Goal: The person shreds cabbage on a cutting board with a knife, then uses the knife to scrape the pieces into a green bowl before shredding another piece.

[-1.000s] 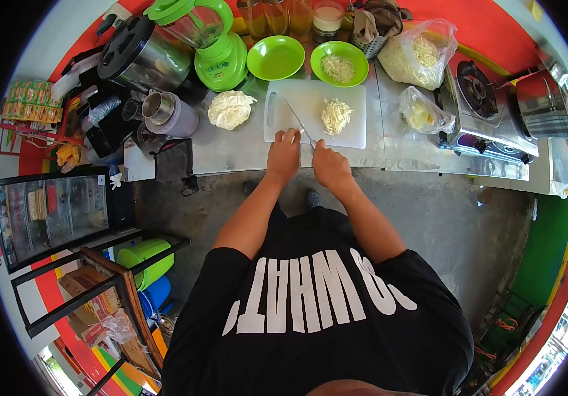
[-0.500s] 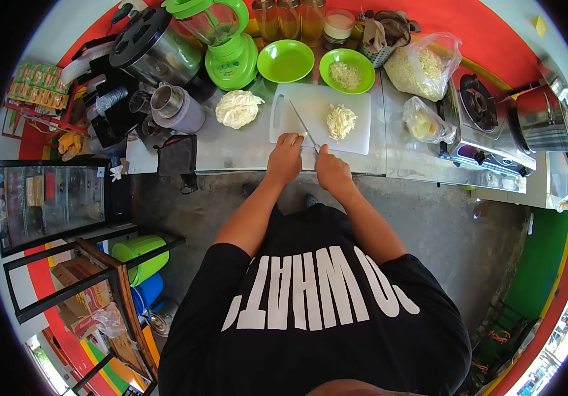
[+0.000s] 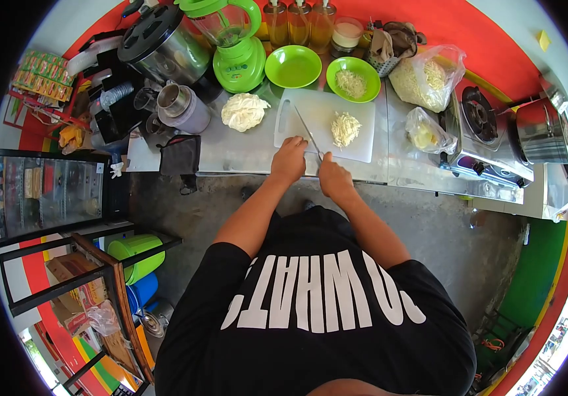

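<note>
My right hand [image 3: 335, 175] is closed round the handle of a kitchen knife [image 3: 307, 129], whose long blade points away from me and to the left. The knife lies over a white cutting board [image 3: 310, 105] at the counter's edge. At the board's front left edge, my left hand [image 3: 290, 156] has its fingers curled; what they hold, if anything, is hidden. A pile of shredded cabbage [image 3: 346, 129] sits on the right of the board, apart from the blade. Left of the board rests a pale cabbage [image 3: 244, 111].
Behind the board stand a green bowl [image 3: 293, 66] and another green bowl [image 3: 368, 94] holding shreds. A green blender [image 3: 239, 66] is behind the cabbage. To the right are a large bag of shreds [image 3: 419, 86], a smaller plastic bag [image 3: 428, 132] and a gas stove [image 3: 485, 148].
The view has shifted slightly, so the counter things sit a little lower and further right. Both hands stay near the board's front edge, the knife still in my right hand.
</note>
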